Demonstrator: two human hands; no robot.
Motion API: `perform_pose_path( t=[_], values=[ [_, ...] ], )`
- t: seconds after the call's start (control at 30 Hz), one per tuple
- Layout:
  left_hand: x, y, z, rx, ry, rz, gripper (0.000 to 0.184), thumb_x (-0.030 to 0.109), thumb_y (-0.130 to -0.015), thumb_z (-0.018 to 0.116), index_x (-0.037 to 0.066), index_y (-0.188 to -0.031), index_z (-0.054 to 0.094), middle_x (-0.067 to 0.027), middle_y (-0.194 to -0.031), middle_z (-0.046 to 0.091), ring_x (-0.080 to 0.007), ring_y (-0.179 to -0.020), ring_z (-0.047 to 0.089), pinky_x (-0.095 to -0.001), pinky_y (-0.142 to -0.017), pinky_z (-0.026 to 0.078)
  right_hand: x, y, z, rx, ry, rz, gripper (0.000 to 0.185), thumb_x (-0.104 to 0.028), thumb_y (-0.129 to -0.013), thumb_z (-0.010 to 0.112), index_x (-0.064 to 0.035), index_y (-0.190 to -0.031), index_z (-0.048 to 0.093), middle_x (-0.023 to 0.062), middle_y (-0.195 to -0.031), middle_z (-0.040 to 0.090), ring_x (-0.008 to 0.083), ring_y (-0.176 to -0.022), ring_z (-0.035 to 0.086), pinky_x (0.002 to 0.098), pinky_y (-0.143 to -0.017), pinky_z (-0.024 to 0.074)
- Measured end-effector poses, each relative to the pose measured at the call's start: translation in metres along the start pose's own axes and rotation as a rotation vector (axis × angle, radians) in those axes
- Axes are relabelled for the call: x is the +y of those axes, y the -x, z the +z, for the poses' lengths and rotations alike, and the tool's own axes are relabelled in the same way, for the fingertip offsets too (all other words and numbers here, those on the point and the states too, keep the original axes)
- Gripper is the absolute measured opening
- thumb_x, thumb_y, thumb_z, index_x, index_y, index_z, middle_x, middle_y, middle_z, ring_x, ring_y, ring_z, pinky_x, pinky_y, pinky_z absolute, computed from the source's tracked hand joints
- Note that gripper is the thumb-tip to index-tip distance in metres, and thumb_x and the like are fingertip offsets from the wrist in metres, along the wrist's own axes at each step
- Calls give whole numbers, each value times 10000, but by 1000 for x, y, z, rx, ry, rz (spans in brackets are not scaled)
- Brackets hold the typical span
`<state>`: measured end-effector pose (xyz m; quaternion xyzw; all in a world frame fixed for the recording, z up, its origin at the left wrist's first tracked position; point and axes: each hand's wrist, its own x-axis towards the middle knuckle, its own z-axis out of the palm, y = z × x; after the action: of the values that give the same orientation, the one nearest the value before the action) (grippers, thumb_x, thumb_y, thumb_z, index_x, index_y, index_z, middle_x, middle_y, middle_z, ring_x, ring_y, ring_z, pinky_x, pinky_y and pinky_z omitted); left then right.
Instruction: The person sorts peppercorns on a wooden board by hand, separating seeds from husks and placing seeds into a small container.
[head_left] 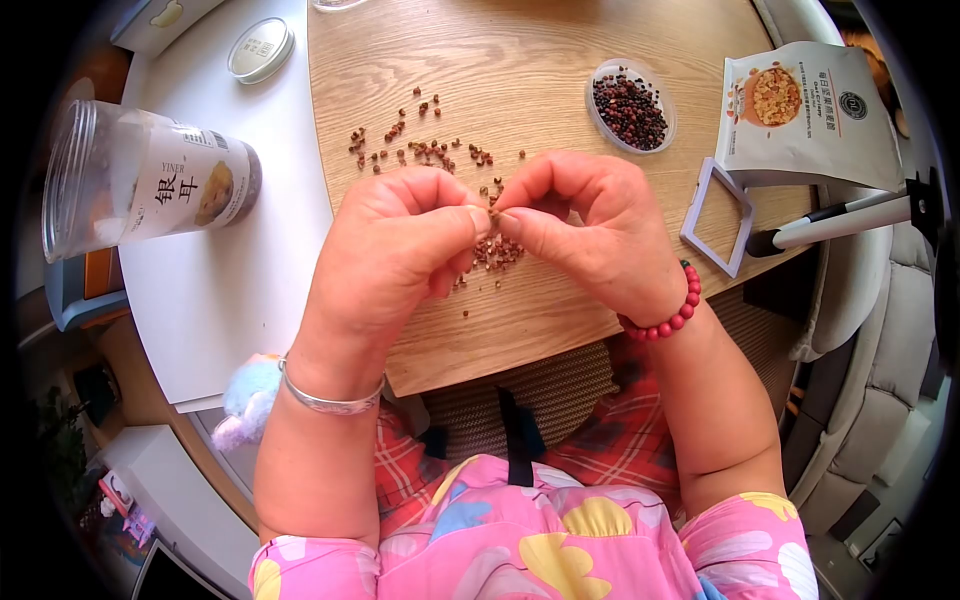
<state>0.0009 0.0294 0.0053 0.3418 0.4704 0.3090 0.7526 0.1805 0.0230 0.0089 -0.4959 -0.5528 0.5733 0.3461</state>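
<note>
My left hand and my right hand meet over the wooden table, thumbs and forefingers pinched together. Between the fingertips is a tiny brownish peppercorn, mostly covered by them. Just beneath lies a small heap of reddish husk bits, partly hidden by my hands. Beyond my left hand, loose reddish-brown peppercorns are scattered on the wood. A clear round dish of dark red and black peppercorns or seeds stands past my right hand.
On the white surface at left are a large clear plastic jar with a label and a round lid. To the right stand a pale printed food pouch, a light purple frame and a white-and-black stand. The wooden table ends near my lap.
</note>
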Motion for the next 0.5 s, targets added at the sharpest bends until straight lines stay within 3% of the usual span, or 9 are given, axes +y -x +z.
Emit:
perform_pose_path(
  t=[0.37, 0.47, 0.5],
  values=[
    [1, -1, 4, 16, 106, -33, 63, 106, -816, 627, 48, -810, 603, 8, -592, 544, -27, -448, 429, -155, -377, 297, -1, 0, 0, 41, 54, -12, 100, -76, -769, 644, 8, -820, 657, 20, -657, 615, 42, -586, 525, 203, -515, 428],
    [1, -1, 6, 23, 65, -17, 68, 112, -814, 629, 51, -807, 597, 12, -593, 541, -20, -447, 423, -153, -381, 299, -1, 0, 2, 66, 181, -102, 78, -54, -744, 648, 2, -798, 649, 60, -655, 622, 103, -572, 569, 240, -516, 447],
    [1, -1, 7, 33, 27, -7, 72, 114, -813, 629, 51, -804, 594, 14, -595, 542, -16, -449, 421, -151, -384, 300, 3, -2, 2, 93, 292, -238, 62, -39, -726, 647, -3, -777, 641, 80, -660, 617, 148, -579, 584, 264, -522, 458]
  ],
)
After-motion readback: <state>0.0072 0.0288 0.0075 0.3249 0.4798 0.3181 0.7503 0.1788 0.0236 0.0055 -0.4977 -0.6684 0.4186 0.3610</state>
